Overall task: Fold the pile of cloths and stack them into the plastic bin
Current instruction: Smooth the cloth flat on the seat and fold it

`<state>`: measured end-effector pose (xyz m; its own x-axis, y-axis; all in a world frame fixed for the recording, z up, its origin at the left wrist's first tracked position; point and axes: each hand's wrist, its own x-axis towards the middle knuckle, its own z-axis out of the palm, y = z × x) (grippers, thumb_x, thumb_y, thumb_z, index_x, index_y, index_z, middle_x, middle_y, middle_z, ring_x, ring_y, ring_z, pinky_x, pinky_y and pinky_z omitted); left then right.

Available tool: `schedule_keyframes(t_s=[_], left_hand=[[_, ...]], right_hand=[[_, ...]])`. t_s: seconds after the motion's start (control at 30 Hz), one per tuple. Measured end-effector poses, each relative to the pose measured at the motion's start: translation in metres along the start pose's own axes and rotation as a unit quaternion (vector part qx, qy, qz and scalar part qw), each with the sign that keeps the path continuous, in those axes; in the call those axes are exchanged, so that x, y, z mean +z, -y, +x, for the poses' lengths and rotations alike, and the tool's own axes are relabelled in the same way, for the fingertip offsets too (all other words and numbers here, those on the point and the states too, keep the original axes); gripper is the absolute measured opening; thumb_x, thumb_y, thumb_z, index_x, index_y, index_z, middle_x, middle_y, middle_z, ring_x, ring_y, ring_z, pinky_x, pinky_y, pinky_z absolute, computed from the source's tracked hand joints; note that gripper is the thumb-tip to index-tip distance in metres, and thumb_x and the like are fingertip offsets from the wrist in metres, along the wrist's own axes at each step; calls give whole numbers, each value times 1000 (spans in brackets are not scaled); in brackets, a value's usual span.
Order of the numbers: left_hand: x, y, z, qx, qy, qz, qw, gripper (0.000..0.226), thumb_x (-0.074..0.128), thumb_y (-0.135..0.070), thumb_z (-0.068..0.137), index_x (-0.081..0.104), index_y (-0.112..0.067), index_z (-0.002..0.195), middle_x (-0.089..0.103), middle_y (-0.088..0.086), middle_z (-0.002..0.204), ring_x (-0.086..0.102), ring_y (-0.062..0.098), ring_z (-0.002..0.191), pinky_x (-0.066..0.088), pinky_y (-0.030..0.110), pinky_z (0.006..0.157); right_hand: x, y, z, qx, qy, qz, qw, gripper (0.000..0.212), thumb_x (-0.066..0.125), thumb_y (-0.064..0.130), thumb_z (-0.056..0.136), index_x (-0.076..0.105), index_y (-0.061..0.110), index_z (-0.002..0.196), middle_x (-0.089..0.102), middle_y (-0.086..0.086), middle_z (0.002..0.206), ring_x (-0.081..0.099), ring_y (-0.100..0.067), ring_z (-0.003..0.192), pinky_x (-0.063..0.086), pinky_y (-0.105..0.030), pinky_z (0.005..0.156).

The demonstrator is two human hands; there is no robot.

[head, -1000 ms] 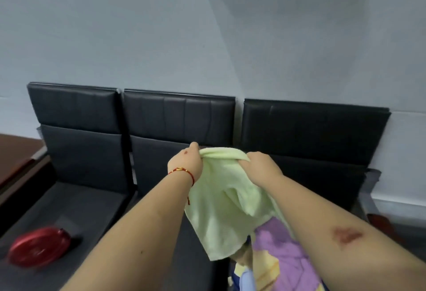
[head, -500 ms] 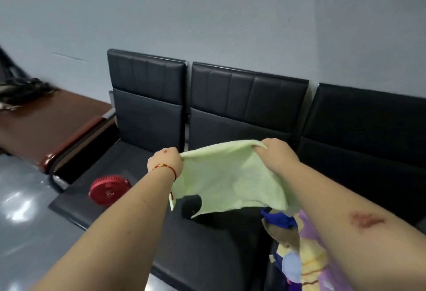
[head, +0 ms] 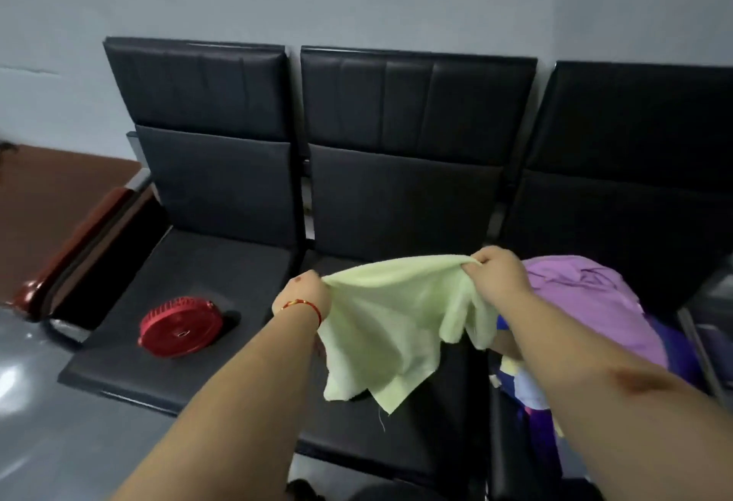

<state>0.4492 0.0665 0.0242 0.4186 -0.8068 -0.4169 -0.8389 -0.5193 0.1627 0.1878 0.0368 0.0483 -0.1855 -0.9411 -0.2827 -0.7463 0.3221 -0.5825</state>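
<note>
A pale green cloth (head: 396, 322) hangs spread in the air above the middle black seat. My left hand (head: 303, 296) pinches its upper left corner, and my right hand (head: 496, 274) grips its upper right corner. The lower edge of the cloth dangles loose just over the seat. A pile of cloths (head: 587, 302), purple on top with yellow and blue pieces below, lies on the right seat behind my right forearm. No plastic bin shows in this view.
Three joined black chairs (head: 404, 191) stand against a grey wall. A round red object (head: 180, 326) lies on the left seat. A brown table edge (head: 71, 250) is at the far left, with grey floor (head: 47, 441) below.
My hands have moved apart, stretching the green cloth wider, and lowered it toward the middle seat. The view has tilted down and shifted, bringing the purple pile into sight.
</note>
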Motion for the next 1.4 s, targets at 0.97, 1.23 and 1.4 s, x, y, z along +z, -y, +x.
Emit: schedule_keyframes(t_s=[0.97, 1.23, 1.4], left_hand=[[371, -51, 211, 302, -158, 1, 940, 55, 28, -28, 98, 13, -27, 151, 28, 1, 153, 16, 20, 143, 9, 34, 117], [376, -17, 171, 254, -90, -250, 930, 38, 31, -18, 96, 58, -24, 122, 55, 7, 121, 44, 27, 123, 34, 33, 101], [359, 35, 138, 170, -57, -376, 909, 13, 34, -14, 100, 46, -12, 95, 47, 7, 95, 40, 17, 91, 36, 26, 71]], right_hand=[[353, -213, 156, -244, -46, -193, 949, 44, 36, 53, 94, 35, 30, 132, -15, 4, 159, -18, -16, 145, -6, -43, 119], [360, -230, 106, -162, -232, -35, 959, 69, 66, 38, 83, 32, 19, 139, 24, -5, 150, 43, -27, 126, 37, -33, 97], [349, -252, 52, -91, -195, 141, 966, 31, 60, 33, 88, 44, 20, 112, 57, 1, 98, 58, -26, 85, 41, -32, 64]])
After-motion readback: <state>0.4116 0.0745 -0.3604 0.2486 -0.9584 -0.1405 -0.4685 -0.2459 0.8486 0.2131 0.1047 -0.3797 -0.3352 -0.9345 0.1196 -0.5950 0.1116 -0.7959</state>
